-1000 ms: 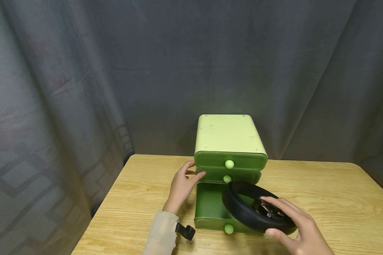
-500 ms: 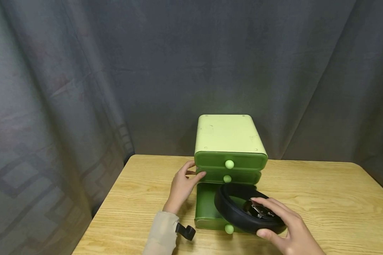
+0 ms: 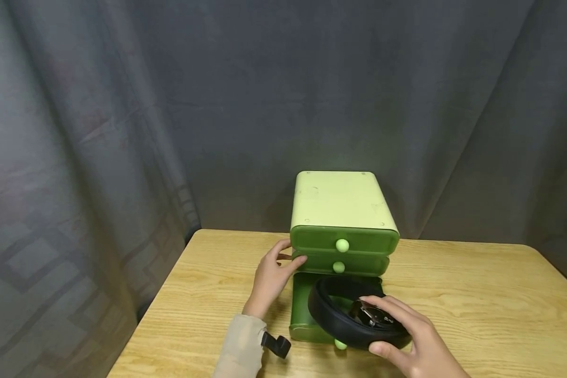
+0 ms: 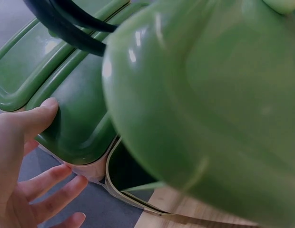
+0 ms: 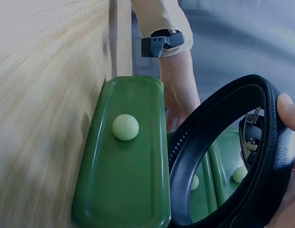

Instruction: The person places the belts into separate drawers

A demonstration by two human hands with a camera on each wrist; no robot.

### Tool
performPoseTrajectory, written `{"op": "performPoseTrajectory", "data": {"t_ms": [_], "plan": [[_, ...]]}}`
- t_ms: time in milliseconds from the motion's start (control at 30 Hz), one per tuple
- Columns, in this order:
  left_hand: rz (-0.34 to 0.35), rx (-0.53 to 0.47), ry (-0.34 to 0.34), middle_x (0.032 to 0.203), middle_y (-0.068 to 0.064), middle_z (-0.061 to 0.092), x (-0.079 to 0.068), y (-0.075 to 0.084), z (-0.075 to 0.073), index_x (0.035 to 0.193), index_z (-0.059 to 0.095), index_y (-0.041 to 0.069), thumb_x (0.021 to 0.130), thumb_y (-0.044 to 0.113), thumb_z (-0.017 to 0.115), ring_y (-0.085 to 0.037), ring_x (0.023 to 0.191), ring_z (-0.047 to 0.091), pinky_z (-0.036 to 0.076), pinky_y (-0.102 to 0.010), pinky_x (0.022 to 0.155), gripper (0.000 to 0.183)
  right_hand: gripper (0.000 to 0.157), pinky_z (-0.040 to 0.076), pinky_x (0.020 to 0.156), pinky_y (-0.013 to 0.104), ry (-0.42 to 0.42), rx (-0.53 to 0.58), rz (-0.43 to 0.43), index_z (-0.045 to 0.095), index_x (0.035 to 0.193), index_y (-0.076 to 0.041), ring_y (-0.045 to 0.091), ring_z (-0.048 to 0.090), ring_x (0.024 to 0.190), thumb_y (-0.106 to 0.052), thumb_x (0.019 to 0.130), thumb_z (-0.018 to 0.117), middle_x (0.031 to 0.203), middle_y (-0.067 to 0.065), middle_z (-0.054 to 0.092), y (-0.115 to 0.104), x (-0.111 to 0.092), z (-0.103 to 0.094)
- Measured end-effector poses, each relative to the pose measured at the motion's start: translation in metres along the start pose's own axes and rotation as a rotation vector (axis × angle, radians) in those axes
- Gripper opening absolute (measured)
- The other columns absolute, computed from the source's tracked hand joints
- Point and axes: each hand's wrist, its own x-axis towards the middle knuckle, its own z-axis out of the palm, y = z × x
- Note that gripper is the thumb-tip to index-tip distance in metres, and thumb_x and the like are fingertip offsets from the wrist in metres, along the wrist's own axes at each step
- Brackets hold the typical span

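My right hand (image 3: 420, 336) holds a coiled black leather belt (image 3: 335, 323) by its buckle side, thumb outside and fingers over the coil's edge. The metal buckle (image 5: 252, 142) shows inside the loop. The belt is tilted over the pulled-out bottom drawer (image 3: 304, 304) of a small green cabinet (image 3: 342, 199), hiding part of it. My left hand (image 3: 271, 275) is at the cabinet's left side. Its thumb touches the front of the middle drawer (image 4: 81, 123), while the other fingers lie extended along the side, spread in the left wrist view.
The top drawer (image 3: 316, 239) and middle drawer are closed, each with a round pale-green knob. Everything stands on a wooden table (image 3: 208, 278), with a grey curtain (image 3: 245, 105) behind and at the sides. A black wrist strap (image 3: 276, 345) sits on the left sleeve.
My right hand has carried the belt leftward and slightly down, further over the open bottom drawer. The left hand keeps its place against the cabinet.
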Motion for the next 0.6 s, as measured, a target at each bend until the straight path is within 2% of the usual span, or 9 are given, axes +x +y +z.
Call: {"op": "performPoseTrajectory", "data": {"t_ms": [267, 467, 600], "plan": [[0.015, -0.004, 0.000, 0.129, 0.011, 0.061, 0.002, 0.000, 0.000, 0.131, 0.061, 0.032, 0.087, 0.053, 0.071, -0.016, 0.108, 0.061, 0.048, -0.045, 0.092, 0.050, 0.074, 0.035, 0.096, 0.008, 0.005, 0.009, -0.046, 0.059, 0.136, -0.014, 0.004, 0.053, 0.120, -0.007, 0.068, 0.088, 0.129, -0.001, 0.061, 0.003, 0.005, 0.007], [0.003, -0.005, -0.003, 0.129, 0.011, 0.061, 0.000, 0.002, 0.000, 0.130, 0.062, 0.031, 0.087, 0.053, 0.072, -0.018, 0.109, 0.060, 0.049, -0.044, 0.090, 0.050, 0.073, 0.033, 0.097, 0.009, -0.006, -0.031, -0.005, 0.060, 0.136, -0.020, 0.005, 0.052, 0.123, -0.012, 0.069, 0.088, 0.129, -0.004, 0.062, 0.005, 0.007, 0.011], [0.002, -0.004, -0.003, 0.129, 0.010, 0.061, 0.000, 0.001, -0.001, 0.131, 0.062, 0.031, 0.087, 0.052, 0.072, -0.018, 0.110, 0.060, 0.049, -0.044, 0.090, 0.050, 0.072, 0.034, 0.096, 0.008, -0.017, -0.009, -0.017, 0.060, 0.136, -0.018, 0.003, 0.052, 0.121, -0.010, 0.071, 0.087, 0.129, -0.004, 0.062, 0.006, 0.009, 0.014]]}}
